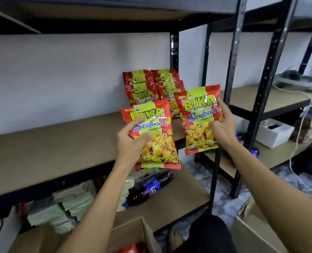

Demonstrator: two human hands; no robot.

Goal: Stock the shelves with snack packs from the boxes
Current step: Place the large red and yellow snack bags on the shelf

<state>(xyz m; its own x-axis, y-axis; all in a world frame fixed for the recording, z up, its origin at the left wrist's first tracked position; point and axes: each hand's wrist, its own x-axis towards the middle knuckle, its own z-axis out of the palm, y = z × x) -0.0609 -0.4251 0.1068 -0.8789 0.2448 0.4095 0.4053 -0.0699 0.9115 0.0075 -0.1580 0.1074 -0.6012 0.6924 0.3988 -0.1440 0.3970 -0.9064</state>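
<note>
My left hand (131, 141) grips a red and yellow-green Bika Seafood snack pack (151, 125) by its left side, held up in front of the shelf's front edge. My right hand (222, 125) grips a second, matching pack (197, 114) by its right side, a little higher and further right. Behind them, several of the same packs (142, 86) stand upright at the back right of the brown shelf board (60, 143). An open cardboard box (133, 232) is below me with a red pack (131, 250) showing inside.
A black steel upright (233, 70) bounds the shelf on the right, and another rack (270, 99) stands beyond it. The lower shelf holds green bundles (69, 205) and dark bottles (149, 187). A white box (273, 132), cables and a second carton (252, 234) lie at right.
</note>
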